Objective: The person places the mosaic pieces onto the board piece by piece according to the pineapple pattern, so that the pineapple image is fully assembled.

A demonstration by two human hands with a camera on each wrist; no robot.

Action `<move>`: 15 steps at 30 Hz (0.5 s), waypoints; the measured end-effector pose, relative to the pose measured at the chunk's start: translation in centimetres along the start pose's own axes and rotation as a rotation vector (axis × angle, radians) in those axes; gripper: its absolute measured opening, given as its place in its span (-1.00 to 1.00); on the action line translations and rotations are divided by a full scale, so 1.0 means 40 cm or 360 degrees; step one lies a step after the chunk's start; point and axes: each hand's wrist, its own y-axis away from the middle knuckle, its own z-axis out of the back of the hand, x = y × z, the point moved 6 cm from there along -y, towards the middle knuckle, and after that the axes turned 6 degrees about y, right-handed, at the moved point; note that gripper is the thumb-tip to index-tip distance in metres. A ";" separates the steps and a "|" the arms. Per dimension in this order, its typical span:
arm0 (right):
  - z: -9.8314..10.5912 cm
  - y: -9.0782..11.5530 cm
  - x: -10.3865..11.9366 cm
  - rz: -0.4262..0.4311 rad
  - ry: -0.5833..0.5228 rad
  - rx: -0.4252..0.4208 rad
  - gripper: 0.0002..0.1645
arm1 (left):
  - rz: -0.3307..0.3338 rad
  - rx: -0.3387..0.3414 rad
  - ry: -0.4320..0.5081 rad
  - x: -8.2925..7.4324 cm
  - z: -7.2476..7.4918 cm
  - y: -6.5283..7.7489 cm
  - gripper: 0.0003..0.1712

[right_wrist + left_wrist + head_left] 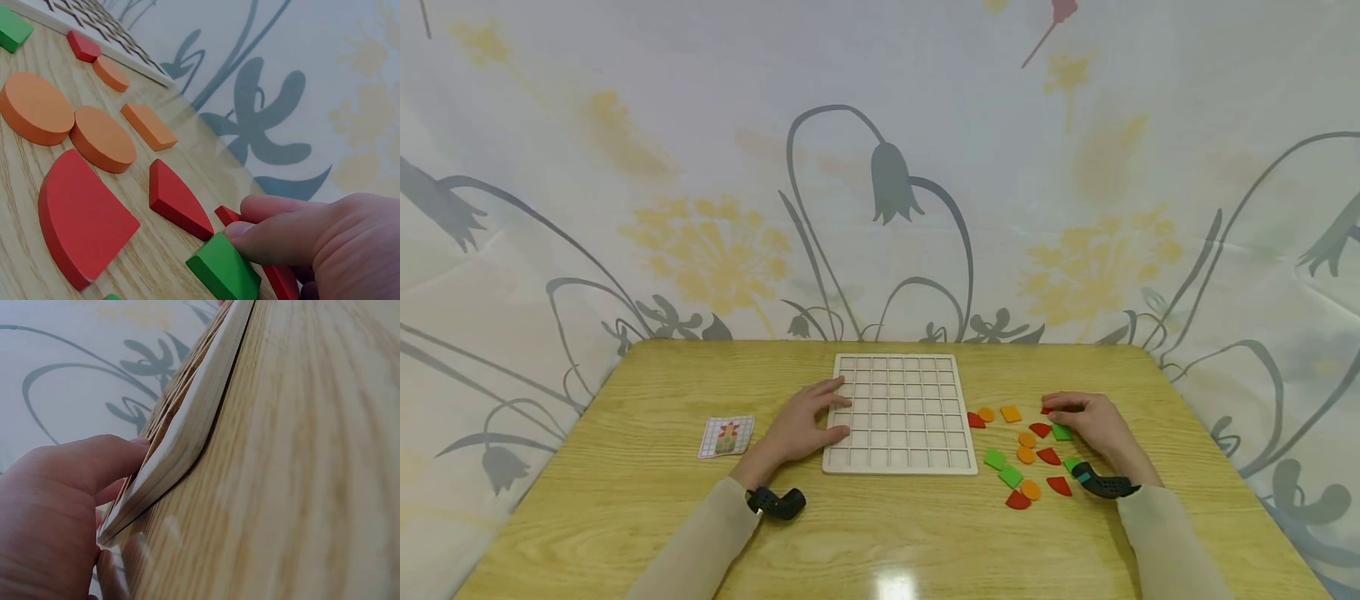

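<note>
A pale wooden grid board (899,414) lies on the table. My left hand (801,423) rests on its left edge, fingers and thumb spread over the rim. In the left wrist view, the thumb of the left hand (69,481) touches the board's raised edge (187,425). At the right, my right hand (1093,421) pinches a red quarter-circle piece (227,215) between thumb and index finger, its far part hidden by them. Close under that thumb is a green square piece (225,265). Another red quarter-circle (181,200) lies just left of the fingertips.
Orange discs (1026,439), an orange square (1011,414), green squares (1011,476) and several red quarter-circles (1018,500) are scattered right of the board. A card with a coloured grid pattern (727,436) lies left of the left hand. Patterned fabric (895,250) hangs behind the table.
</note>
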 end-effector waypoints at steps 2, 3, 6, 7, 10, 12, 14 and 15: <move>0.000 0.001 -0.002 -0.0011 0.0004 -0.0004 -0.63 | 0.0003 0.0002 -0.0008 0.000 -0.001 0.000 -0.51; 0.000 0.002 -0.003 -0.0019 0.0008 -0.0006 -0.62 | 0.0003 0.0001 -0.0014 0.001 -0.002 -0.001 -0.52; 0.001 0.002 -0.003 -0.0020 0.0032 -0.0020 -0.60 | 0.0009 0.0002 -0.0037 0.003 -0.004 -0.001 -0.54; 0.003 0.002 -0.005 -0.0023 0.0040 -0.0028 -0.59 | 0.0009 0.0001 -0.0042 0.003 -0.006 -0.002 -0.55; 0.012 0.001 -0.007 -0.0039 0.0058 -0.0051 -0.57 | 0.0009 0.0001 -0.0042 0.002 -0.006 -0.004 -0.55; 0.017 -0.003 -0.005 -0.0065 0.0063 -0.0079 -0.56 | 0.0004 -0.0002 -0.0038 0.000 -0.004 -0.004 -0.55; 0.019 -0.011 0.004 -0.0084 0.0055 -0.0109 -0.57 | 0.0004 -0.0003 -0.0032 -0.003 -0.002 -0.003 -0.55; 0.019 -0.016 0.010 -0.0088 0.0052 -0.0124 -0.58 | 0.0004 -0.0005 -0.0028 -0.003 -0.001 -0.002 -0.56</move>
